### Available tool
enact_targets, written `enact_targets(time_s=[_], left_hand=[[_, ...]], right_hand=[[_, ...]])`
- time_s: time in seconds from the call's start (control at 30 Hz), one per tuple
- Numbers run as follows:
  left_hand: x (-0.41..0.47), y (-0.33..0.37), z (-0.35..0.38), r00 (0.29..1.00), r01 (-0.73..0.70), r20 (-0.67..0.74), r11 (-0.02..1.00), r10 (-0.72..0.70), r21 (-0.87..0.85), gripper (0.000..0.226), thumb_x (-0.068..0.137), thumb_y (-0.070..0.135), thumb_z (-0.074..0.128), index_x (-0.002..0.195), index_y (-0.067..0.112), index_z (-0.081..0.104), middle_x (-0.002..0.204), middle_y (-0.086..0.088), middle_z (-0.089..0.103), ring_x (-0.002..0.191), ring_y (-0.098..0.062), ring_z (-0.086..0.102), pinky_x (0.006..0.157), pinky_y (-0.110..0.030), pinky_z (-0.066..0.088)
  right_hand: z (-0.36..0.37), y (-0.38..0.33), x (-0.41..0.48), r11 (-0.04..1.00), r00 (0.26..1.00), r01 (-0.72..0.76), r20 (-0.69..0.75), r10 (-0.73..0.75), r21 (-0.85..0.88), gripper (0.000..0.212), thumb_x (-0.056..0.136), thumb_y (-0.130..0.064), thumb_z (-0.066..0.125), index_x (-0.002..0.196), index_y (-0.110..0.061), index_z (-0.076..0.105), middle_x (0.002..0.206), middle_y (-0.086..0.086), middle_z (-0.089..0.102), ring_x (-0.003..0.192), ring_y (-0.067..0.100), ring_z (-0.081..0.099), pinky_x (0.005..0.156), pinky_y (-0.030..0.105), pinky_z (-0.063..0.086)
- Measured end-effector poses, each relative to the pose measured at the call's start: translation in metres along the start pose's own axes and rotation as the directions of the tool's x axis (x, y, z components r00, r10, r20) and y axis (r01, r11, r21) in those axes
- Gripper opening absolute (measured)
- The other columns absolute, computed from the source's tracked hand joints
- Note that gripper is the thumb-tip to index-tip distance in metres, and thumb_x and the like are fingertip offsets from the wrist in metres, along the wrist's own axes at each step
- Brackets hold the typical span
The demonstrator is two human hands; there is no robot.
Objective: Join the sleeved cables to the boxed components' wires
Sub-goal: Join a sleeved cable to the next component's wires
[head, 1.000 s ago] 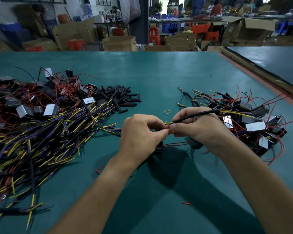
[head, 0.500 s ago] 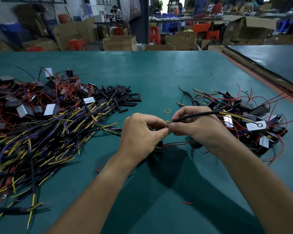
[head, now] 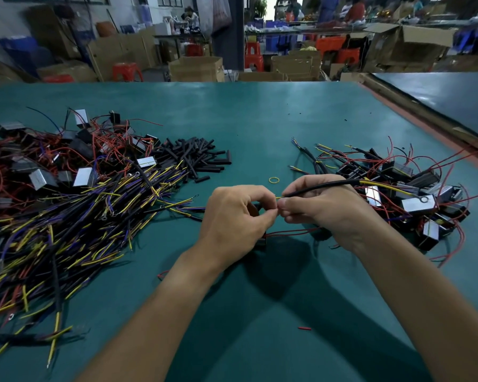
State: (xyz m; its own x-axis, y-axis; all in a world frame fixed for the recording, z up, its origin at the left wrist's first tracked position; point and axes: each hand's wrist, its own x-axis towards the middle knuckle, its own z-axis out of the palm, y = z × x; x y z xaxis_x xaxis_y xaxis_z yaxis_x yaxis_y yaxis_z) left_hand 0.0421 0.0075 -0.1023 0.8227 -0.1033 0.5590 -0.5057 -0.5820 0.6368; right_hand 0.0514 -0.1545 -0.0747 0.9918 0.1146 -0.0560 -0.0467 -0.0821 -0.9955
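Observation:
My left hand [head: 236,216] and my right hand [head: 323,206] meet fingertip to fingertip over the green table [head: 260,119]. The right hand pinches the bare end of a black sleeved cable [head: 323,186] that runs over its knuckles to a yellow wire on the right. The left hand pinches a thin red wire end against it. A small black boxed component [head: 262,241] shows under the left palm, mostly hidden, with red wires [head: 290,232] trailing right. The joint itself is covered by my fingertips.
A big heap of sleeved yellow and purple cables [head: 75,224] lies left, with boxed components and red wires [head: 53,161] behind it and black sleeve pieces [head: 193,155] beside. Joined parts [head: 414,199] pile up right. A yellow rubber band [head: 274,180] lies ahead.
Both hands stay at the same spot; the fingertips have shifted slightly on the wire ends. The piles have not moved.

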Motion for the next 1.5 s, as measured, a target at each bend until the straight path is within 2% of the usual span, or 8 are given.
enact_targets(time_s=[0.2,0.4,0.8,0.97,1.1,1.27,1.4,1.5], left_hand=[[0.003,-0.005,-0.004,0.988,0.12,0.119,0.975,-0.098,-0.185,0.012,0.073,0.033,0.075,0.065,0.026,0.072,0.043,0.001,0.053,0.04,-0.007,0.035,0.044,-0.016,0.026],[0.008,-0.007,-0.011,0.951,0.277,0.227,0.908,-0.212,-0.313,0.01,0.075,0.02,0.082,0.068,0.015,0.075,0.055,0.003,0.067,0.047,-0.006,0.053,0.051,-0.022,0.042],[0.004,-0.002,-0.006,0.979,0.16,0.143,0.981,-0.144,-0.108,0.016,0.073,0.038,0.072,0.071,0.022,0.076,0.055,0.009,0.066,0.043,0.002,0.043,0.048,-0.017,0.034],[0.002,0.002,-0.006,0.996,0.035,0.079,0.999,-0.039,0.041,0.016,0.078,0.029,0.07,0.069,0.016,0.074,0.048,-0.004,0.052,0.047,-0.023,0.044,0.044,-0.027,0.033],[0.002,0.004,-0.008,0.998,-0.036,0.051,0.99,0.029,0.135,0.016,0.078,0.025,0.068,0.066,0.015,0.071,0.044,0.001,0.046,0.045,-0.024,0.042,0.048,-0.021,0.025],[0.001,0.006,-0.007,0.993,-0.081,0.099,0.989,0.069,0.12,0.017,0.08,0.023,0.064,0.068,0.012,0.069,0.049,-0.008,0.058,0.043,-0.026,0.048,0.046,-0.03,0.038],[0.001,0.004,-0.008,0.992,-0.093,0.092,0.989,0.083,0.111,0.017,0.08,0.026,0.062,0.071,0.015,0.071,0.049,-0.007,0.057,0.045,-0.026,0.047,0.046,-0.027,0.034],[0.002,0.003,-0.009,0.993,-0.065,0.102,0.994,0.057,0.083,0.015,0.081,0.028,0.065,0.072,0.018,0.073,0.047,0.002,0.05,0.045,-0.018,0.043,0.048,-0.024,0.03]], right_hand=[[0.0,-0.002,-0.001,0.999,0.999,0.048,0.003,-0.048,-0.009,0.015,0.077,0.01,0.074,0.075,-0.002,0.065,0.068,0.015,0.07,0.057,0.017,0.065,0.065,0.027,0.061],[0.004,-0.003,-0.003,0.995,0.996,0.092,0.005,-0.092,-0.029,0.014,0.077,0.008,0.075,0.075,-0.002,0.066,0.068,0.014,0.07,0.059,0.016,0.065,0.064,0.026,0.06],[0.004,-0.003,-0.002,0.991,0.994,0.106,-0.014,-0.107,-0.079,0.012,0.076,0.004,0.076,0.075,-0.004,0.068,0.072,0.017,0.071,0.063,0.021,0.065,0.06,0.025,0.058],[0.005,-0.003,-0.004,0.989,0.991,0.126,-0.027,-0.128,-0.076,0.009,0.076,0.006,0.076,0.078,0.0,0.07,0.067,0.01,0.07,0.06,0.015,0.064,0.057,0.021,0.056],[0.005,-0.003,-0.004,0.987,0.988,0.141,-0.044,-0.145,-0.082,0.008,0.075,0.004,0.078,0.08,0.002,0.072,0.065,0.007,0.069,0.059,0.012,0.063,0.06,0.022,0.058],[0.0,-0.003,-0.004,0.989,0.992,0.123,0.01,-0.122,-0.087,0.01,0.078,0.003,0.076,0.081,-0.004,0.07,0.069,0.007,0.071,0.061,0.012,0.067,0.06,0.02,0.055],[-0.003,-0.005,-0.004,0.982,0.986,0.15,0.092,-0.14,-0.115,0.01,0.081,0.003,0.073,0.08,-0.007,0.07,0.07,0.008,0.073,0.065,0.015,0.069,0.059,0.019,0.054],[-0.007,-0.007,-0.004,0.987,0.981,0.15,0.133,-0.142,-0.054,0.012,0.085,0.003,0.067,0.081,-0.007,0.07,0.076,0.014,0.074,0.07,0.02,0.07,0.067,0.027,0.059]])
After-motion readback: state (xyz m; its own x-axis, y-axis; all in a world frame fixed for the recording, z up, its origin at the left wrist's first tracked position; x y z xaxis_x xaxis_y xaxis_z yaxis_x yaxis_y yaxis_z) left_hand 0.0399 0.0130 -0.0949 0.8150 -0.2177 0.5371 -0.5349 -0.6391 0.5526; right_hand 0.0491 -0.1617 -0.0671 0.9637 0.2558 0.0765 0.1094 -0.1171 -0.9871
